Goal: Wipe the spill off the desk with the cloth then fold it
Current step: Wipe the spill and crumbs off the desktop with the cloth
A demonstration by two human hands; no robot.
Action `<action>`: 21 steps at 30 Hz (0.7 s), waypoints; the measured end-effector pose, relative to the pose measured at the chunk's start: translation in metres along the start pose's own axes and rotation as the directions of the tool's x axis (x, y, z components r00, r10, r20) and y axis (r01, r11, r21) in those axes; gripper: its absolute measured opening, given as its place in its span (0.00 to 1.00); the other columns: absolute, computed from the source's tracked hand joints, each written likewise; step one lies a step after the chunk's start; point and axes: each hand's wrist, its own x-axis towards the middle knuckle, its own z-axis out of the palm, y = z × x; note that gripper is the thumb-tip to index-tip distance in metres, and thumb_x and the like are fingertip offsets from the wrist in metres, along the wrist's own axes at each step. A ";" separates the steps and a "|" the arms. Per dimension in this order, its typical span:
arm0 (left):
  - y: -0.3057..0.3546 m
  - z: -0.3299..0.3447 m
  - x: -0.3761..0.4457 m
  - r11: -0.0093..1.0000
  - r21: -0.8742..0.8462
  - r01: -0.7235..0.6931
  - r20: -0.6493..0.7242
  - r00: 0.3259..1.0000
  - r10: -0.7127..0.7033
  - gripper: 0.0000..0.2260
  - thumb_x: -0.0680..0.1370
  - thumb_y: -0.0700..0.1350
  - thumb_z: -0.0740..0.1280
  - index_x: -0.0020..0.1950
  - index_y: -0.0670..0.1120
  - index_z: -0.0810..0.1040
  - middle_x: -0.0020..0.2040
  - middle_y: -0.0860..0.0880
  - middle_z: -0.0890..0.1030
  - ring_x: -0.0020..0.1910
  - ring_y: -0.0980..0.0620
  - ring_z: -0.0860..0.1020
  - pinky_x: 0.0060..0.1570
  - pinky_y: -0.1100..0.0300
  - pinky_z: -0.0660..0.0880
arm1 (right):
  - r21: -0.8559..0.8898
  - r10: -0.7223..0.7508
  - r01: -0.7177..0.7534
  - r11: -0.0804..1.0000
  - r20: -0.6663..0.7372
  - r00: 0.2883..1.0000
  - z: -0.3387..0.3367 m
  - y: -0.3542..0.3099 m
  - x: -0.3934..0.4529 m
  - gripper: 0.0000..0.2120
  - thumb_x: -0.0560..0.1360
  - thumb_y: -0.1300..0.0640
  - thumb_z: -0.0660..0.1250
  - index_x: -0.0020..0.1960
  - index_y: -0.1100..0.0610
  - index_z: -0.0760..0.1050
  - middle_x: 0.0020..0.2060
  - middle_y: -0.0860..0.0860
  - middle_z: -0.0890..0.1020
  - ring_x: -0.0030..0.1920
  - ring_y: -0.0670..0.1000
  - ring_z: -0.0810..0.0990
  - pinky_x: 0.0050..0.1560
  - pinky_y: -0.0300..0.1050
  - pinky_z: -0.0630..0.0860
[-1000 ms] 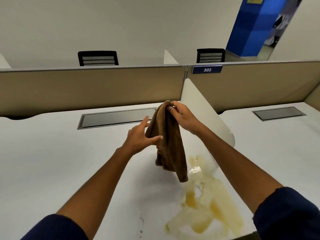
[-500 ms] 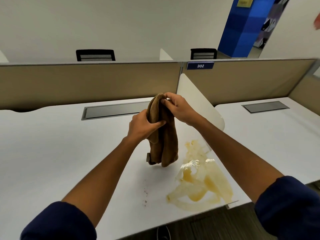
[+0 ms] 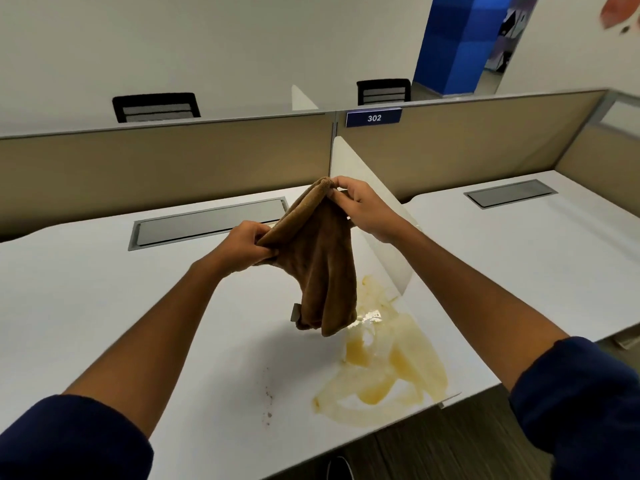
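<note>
A brown cloth [image 3: 322, 268] hangs in the air above the white desk [image 3: 104, 306], held by both hands. My right hand [image 3: 363, 211] pinches its top corner, raised highest. My left hand [image 3: 242, 245] grips the cloth's left edge lower down, so the top edge slopes between them. The cloth's loose end dangles just above the desk, with a small grey tag at its lower left. A yellow spill [image 3: 384, 365] spreads over the desk near the front right edge, right below and to the right of the hanging cloth.
A white divider panel [image 3: 377, 216] stands on the desk's right side, touching the spill's far end. A grey cable tray lid [image 3: 207, 223] lies at the back of the desk. Tan partitions [image 3: 156, 168] close off the rear. A second desk [image 3: 554, 244] lies to the right.
My left hand went from open beside the cloth to gripping its left edge, then pulled it leftward. The cloth now spreads wider between the hands. The view shifted back from the desk.
</note>
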 end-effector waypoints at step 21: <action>0.034 0.019 0.149 0.957 0.284 -0.059 -0.308 0.940 0.149 0.03 0.75 0.40 0.70 0.43 0.42 0.81 0.36 0.45 0.79 0.35 0.45 0.75 0.33 0.58 0.67 | -0.088 0.074 -0.099 0.991 -0.250 0.965 -0.103 0.082 0.106 0.09 0.83 0.57 0.58 0.59 0.56 0.75 0.52 0.54 0.81 0.55 0.53 0.79 0.58 0.47 0.79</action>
